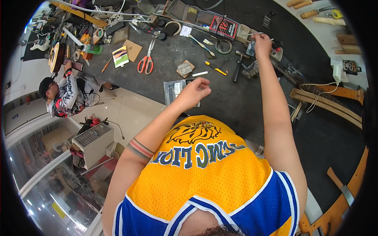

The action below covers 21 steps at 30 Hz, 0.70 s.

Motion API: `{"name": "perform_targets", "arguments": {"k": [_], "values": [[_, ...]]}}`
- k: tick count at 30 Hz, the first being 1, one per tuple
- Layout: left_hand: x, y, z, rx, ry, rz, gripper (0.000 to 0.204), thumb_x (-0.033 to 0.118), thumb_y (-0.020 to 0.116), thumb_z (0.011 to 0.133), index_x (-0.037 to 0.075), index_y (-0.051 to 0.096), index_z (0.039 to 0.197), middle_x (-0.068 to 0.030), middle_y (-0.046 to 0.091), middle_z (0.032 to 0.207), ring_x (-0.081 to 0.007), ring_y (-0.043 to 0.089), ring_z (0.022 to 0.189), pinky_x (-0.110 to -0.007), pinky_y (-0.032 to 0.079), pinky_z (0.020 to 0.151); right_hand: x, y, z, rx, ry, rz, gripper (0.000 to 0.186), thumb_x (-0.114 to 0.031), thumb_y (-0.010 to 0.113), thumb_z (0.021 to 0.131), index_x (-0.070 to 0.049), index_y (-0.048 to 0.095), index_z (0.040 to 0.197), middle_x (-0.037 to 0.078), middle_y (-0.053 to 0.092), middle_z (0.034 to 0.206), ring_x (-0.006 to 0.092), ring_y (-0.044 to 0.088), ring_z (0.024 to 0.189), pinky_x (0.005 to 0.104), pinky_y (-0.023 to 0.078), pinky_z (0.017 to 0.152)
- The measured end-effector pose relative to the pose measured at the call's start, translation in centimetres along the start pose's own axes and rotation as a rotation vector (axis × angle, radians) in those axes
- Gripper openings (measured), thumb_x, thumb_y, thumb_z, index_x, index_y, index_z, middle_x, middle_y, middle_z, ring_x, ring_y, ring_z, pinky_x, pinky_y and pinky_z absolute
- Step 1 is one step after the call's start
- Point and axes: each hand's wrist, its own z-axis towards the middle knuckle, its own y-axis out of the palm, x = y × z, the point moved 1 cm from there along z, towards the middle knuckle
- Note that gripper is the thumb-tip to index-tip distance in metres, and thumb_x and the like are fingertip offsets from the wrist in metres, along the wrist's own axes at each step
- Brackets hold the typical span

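Note:
My right hand (262,46) is stretched out to the far right of the bench. Its fingertips are pinched on a thin pale rod (249,34), above small containers. What kind of rod it is, I cannot make out. My left hand (193,93) hovers over the near edge of the bench with its fingers loosely curled, the thumb apart and nothing in them. Beneath it lies a clear plastic bag (170,89). Just beyond are a short white strip (200,73), a yellow and black craft knife (215,68) and a small block (184,69). A hammer (237,67) lies between the hands.
Red-handled scissors (146,65), a green and white packet (120,57), a brush (201,45) and a tape roll (223,46) lie on the dark bench (165,51). A red box (223,27) stands at the back. Another person (65,92) sits at left, near a guitar body.

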Motion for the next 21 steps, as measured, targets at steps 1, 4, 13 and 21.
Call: {"name": "perform_targets", "arguments": {"k": [1,4,13,21], "values": [[-0.8,-0.2,-0.6,0.005,-0.037,-0.014,0.044,0.018,0.073,0.105,-0.001,0.061,0.142,-0.0089,0.071,0.123,-0.0143,0.069,0.098,-0.031,0.058,0.086,0.2,0.9,0.8,0.016,-0.028,-0.107,0.024,-0.025,0.074,0.100,-0.002,0.076,0.097,0.008,0.083,0.091,0.0185,0.075,0.084,0.0341,0.055,0.081],[-2.4,-0.3,-1.7,-0.008,-0.074,-0.041,0.044,0.018,0.072,0.105,-0.001,0.061,0.143,-0.0080,0.071,0.122,-0.0138,0.068,0.099,-0.030,0.056,0.085,2.8,0.7,5.1,0.008,-0.016,-0.262,0.026,-0.029,0.077,0.096,-0.003,0.078,0.099,0.011,0.084,0.100,0.0243,0.079,0.092,0.0380,0.057,0.087],[-5.7,-1.4,-3.4,0.054,-0.133,-0.075,0.043,0.020,0.074,0.103,-0.002,0.064,0.138,-0.0114,0.074,0.118,-0.0180,0.070,0.103,-0.034,0.057,0.093,2.7,0.1,2.0,-0.010,0.120,0.069,0.038,-0.028,0.080,0.090,0.000,0.077,0.115,0.019,0.081,0.111,0.0338,0.078,0.105,0.0396,0.058,0.096],[-4.0,-0.5,-4.0,-0.138,-0.144,0.320,0.039,0.019,0.072,0.103,0.000,0.065,0.137,-0.0126,0.074,0.119,-0.0244,0.071,0.104,-0.038,0.057,0.094,-2.0,6.8,-10.2,-0.525,-0.225,-0.883,0.029,-0.029,0.071,0.094,-0.010,0.078,0.114,0.018,0.076,0.123,0.0386,0.074,0.114,0.0513,0.059,0.097]]}}
